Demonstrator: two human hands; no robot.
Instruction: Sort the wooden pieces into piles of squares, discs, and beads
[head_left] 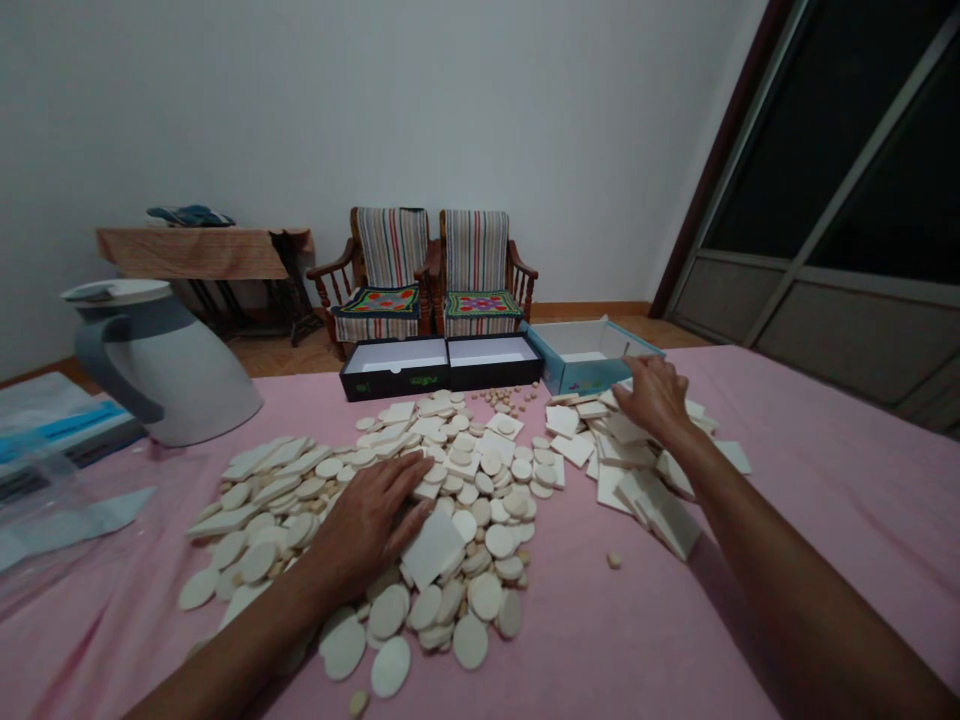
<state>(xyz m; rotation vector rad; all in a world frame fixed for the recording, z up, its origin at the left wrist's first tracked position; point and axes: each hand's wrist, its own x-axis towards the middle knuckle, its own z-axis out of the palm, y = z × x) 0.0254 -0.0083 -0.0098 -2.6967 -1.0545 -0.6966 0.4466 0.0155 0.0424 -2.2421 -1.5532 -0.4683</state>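
My left hand (375,520) lies palm down over a spread heap of pale round discs (472,640) and other flat pieces. Its fingers are stretched out, the thumb apart, beside a white square tile (433,548) lying on the heap. At the right, my right hand (654,395) is above a pile of pale square tiles (622,450). Its fingers are curled, and the edge of a white tile (624,384) shows at the thumb; the palm side is hidden. Several thicker slabs (667,515) lean at the near side of that pile.
Behind the heaps stand two black open trays (394,380) and a light-blue open box (589,372). Small pale bits (502,400) lie before them. A white jug with a grey handle (180,370) and clear plastic wrapping (75,510) are left on the pink cloth (570,640).
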